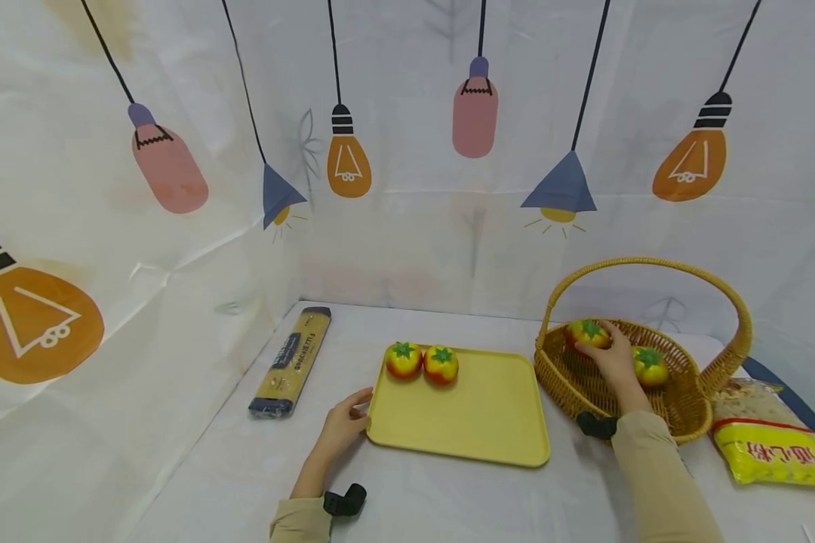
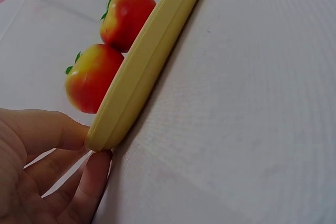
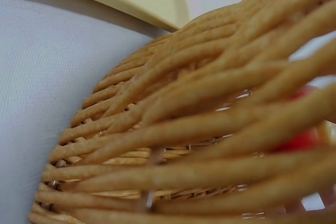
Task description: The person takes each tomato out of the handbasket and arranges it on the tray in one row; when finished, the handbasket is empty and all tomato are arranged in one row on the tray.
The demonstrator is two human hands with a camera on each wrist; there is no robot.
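My left hand [image 1: 342, 430] pinches the near-left edge of a yellow tray [image 1: 475, 418]; in the left wrist view thumb and fingers [image 2: 89, 177] meet at its corner. Two red-and-yellow toy tomatoes with green tops, one [image 1: 404, 360] beside the other [image 1: 441, 366], sit at the tray's far left. On the right, my right hand [image 1: 614, 363] reaches into a wicker basket [image 1: 557, 383] and grips a tomato [image 1: 579, 334] near its far-left rim. Another tomato [image 1: 650, 367] lies right of that hand. Basket weave [image 3: 157, 129] hides the hand in the right wrist view.
A spaghetti packet [image 1: 290, 363] lies left of the tray. Right of the basket is a yellow-and-clear food bag [image 1: 767, 441]. The basket's tall arched handle [image 1: 641, 262] rises over the right hand's area. Printed cloth walls [image 1: 407, 249] stand behind and at the left.
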